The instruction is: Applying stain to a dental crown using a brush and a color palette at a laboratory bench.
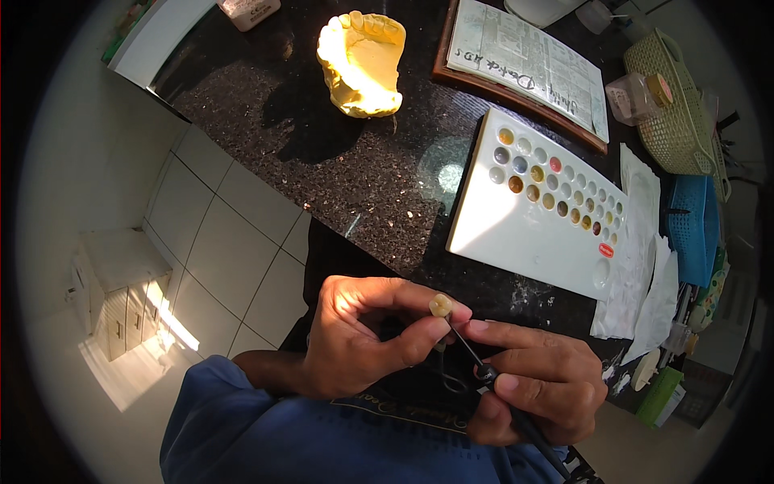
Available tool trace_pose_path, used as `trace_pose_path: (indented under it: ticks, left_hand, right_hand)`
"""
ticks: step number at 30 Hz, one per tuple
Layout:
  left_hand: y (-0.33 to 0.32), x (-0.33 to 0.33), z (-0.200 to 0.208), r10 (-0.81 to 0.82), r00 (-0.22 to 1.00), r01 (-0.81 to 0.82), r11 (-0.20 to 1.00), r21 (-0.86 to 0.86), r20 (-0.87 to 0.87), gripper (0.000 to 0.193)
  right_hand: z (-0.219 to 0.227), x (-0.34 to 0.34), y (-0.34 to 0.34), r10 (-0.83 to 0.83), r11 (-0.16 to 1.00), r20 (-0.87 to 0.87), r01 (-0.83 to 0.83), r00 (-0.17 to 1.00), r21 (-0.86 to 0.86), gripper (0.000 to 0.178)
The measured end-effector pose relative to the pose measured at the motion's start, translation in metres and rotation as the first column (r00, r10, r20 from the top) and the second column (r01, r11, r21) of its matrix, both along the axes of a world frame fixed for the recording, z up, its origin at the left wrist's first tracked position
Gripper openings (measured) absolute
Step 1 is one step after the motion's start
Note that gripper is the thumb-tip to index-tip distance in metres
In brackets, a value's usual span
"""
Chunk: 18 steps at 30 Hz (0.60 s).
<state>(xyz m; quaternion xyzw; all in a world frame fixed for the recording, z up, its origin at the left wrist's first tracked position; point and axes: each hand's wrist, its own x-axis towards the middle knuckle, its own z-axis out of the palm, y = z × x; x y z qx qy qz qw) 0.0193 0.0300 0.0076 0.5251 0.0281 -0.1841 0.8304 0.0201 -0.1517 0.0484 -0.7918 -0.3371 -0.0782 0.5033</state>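
Observation:
Between the thumb and forefinger of my left hand (367,331) is a small cream-coloured tooth crown (441,305), its chewing surface facing up. Dark metal with a ring-shaped end (453,384) shows below those fingers; whether it joins the crown I cannot tell. My right hand (548,379) grips a black-handled tool (528,427) with a thin metal shaft, which slants up to the crown's underside. Whether the tip touches the crown is hidden by my left thumb. Both hands are close together in front of my body, at the near side of the counter.
On the dark speckled counter (355,185) stands a yellow dental cast (363,89). A white palette (500,218) has several wells of coloured paste. Beyond it lie a wood-framed board (524,73), crumpled tissue (641,258), a blue basket (692,226) and a cream basket (669,105).

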Motion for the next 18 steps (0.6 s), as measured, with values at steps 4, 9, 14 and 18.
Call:
trace_pose_path:
  ticks: [4, 9, 14, 18]
  left_hand:
    - [-0.0011, 0.0007, -0.0007, -0.003, 1.000, 0.003, 1.000, -0.012, 0.008, 0.007]
    - [0.0004, 0.0004, -0.0015, -0.009, 1.000, 0.009, 1.000, -0.007, -0.011, 0.009]
    - [0.0004, 0.0016, 0.0011, -0.019, 1.000, 0.019, 1.000, -0.013, -0.019, 0.009]
    - [-0.0005, 0.0007, -0.0010, 0.004, 1.000, -0.005, 0.999, -0.041, -0.018, 0.009]
  right_hand:
    - [-0.0021, 0.0028, -0.0077, 0.040, 0.999, 0.003, -0.040, 0.999, -0.001, 0.029]
    - [-0.0004, 0.0019, 0.0000, -0.011, 0.999, 0.042, 0.012, 0.999, -0.036, 0.028]
    - [0.0014, 0.0021, -0.0013, 0.001, 0.999, 0.029, 0.000, 1.000, -0.036, 0.029]
    - [0.0016, 0.0014, -0.0012, -0.002, 1.000, 0.009, 0.002, 1.000, -0.029, 0.029]
